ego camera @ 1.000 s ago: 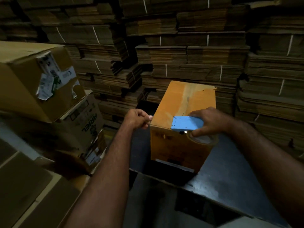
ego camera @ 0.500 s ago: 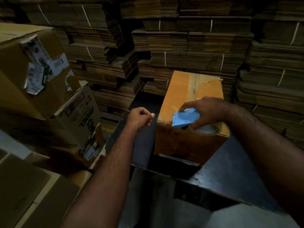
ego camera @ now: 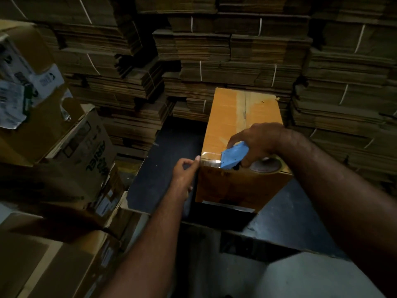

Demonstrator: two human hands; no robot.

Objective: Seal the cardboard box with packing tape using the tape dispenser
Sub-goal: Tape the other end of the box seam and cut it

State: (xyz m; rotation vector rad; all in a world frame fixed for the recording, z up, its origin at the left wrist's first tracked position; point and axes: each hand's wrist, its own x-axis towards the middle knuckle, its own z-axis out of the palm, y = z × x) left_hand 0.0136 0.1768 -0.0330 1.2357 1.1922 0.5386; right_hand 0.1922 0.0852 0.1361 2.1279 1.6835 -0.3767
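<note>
Right now the cardboard box (ego camera: 232, 130) stands on a dark table (ego camera: 163, 160), its long top running away from the camera, with a strip of clear tape already lying along the centre seam. At the near edge of the top, the right hand (ego camera: 261, 143) grips the blue tape dispenser (ego camera: 234, 155), fingers curled over its body and the index finger stretched forward along the upper side; the roll of tape (ego camera: 267, 165) sits just below the palm, at the box's near top edge. A short length of shiny packing tape (ego camera: 209, 159) runs from the dispenser's mouth leftward to the near left corner of the box. The left hand (ego camera: 184, 172) is at that corner, fingers curled inward and the thumb tip pressed against the tape's end on the box edge. To the left, 2 worn cartons (ego camera: 64, 134) with torn labels are stacked, the lower one printed ARIEL. Behind the box, tied bundles of flattened cardboard (ego camera: 236, 57) fill the whole background.
</note>
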